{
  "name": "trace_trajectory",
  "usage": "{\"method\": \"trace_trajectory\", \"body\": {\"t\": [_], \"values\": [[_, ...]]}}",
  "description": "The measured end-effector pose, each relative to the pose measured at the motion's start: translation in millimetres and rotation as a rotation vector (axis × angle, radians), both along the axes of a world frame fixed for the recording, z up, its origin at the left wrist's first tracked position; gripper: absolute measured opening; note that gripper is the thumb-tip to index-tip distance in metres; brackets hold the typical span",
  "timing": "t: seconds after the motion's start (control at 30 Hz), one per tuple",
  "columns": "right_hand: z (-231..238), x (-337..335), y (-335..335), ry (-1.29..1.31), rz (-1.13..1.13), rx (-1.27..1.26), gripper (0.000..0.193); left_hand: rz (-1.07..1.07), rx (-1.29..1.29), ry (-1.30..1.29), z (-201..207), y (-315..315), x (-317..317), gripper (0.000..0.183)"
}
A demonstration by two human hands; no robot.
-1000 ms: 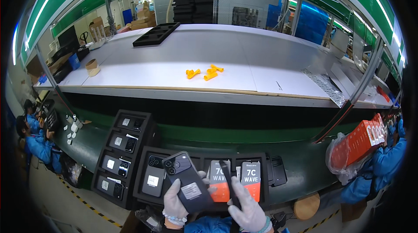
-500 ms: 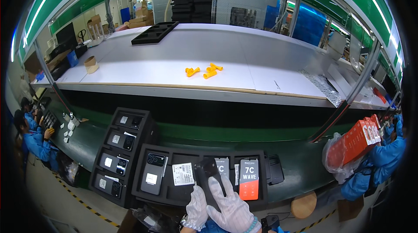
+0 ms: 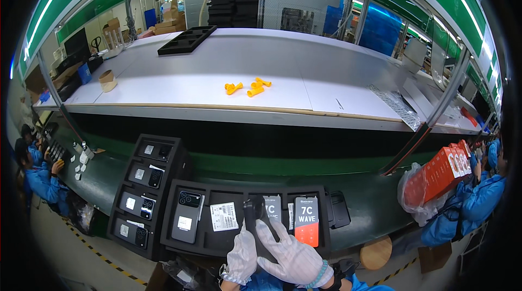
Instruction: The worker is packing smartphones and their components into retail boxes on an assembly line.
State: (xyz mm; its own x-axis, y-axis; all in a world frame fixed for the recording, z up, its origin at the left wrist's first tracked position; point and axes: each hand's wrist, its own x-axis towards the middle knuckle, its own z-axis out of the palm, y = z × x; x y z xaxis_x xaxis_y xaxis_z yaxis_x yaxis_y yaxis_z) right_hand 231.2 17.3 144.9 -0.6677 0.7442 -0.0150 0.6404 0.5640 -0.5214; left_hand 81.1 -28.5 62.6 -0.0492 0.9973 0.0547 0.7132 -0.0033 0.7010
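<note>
A black phone (image 3: 254,212) is held at an angle over the middle of the front black tray (image 3: 204,251). My left hand (image 3: 242,255), in a white glove, grips its left edge with the fingers closed. My right hand (image 3: 291,258), gloved too, holds it from the right with the fingers stretched along it. Its lower part is partly hidden by my hands. The tray also holds a dark phone (image 3: 187,209) with a white label, a white label sheet (image 3: 223,217), a grey-and-orange phone box (image 3: 306,223) and a similar grey box (image 3: 273,204) partly covered by my hand.
Another black tray (image 3: 142,138) with several phones stands on the left. A dark empty-looking case (image 3: 340,209) lies right of the front tray. Yellow cone-shaped pieces (image 3: 255,91) and a tape roll (image 3: 107,81) sit on the white shelf. Co-workers in blue flank the bench; red boxes (image 3: 435,174) are at the right.
The black phone has turned and now shows a narrower face. Both hands stay around it. The whole view has shifted slightly.
</note>
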Motion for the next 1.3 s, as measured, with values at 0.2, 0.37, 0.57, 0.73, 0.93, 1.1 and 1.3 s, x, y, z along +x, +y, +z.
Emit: {"method": "trace_trajectory", "body": {"t": [0.2,0.37,0.57,0.73,0.93,1.1,1.3], "values": [[16,2,1,-0.109,-0.012,0.044,0.068,-0.116,0.274,0.040,-14,7,-5,0.061],[10,3,2,-0.110,-0.026,0.081,0.068,-0.103,0.114,-0.010,-2,11,-1,0.060],[24,3,-5,-0.057,-0.048,-0.043,0.069,-0.036,0.277,-0.108,-15,10,1,0.056],[19,0,-11,0.002,-0.067,-0.209,0.066,0.032,0.387,0.177,-21,11,13,0.050],[-12,3,-22,-0.135,0.047,0.315,0.076,0.341,-0.021,-1.096,1,32,18,0.052],[-50,16,-15,0.373,-0.002,0.303,0.069,0.283,-0.061,-1.613,18,33,28,0.058],[-58,23,-9,0.867,-0.672,-0.187,0.041,0.205,-0.187,-0.917,23,19,37,0.053]]}}
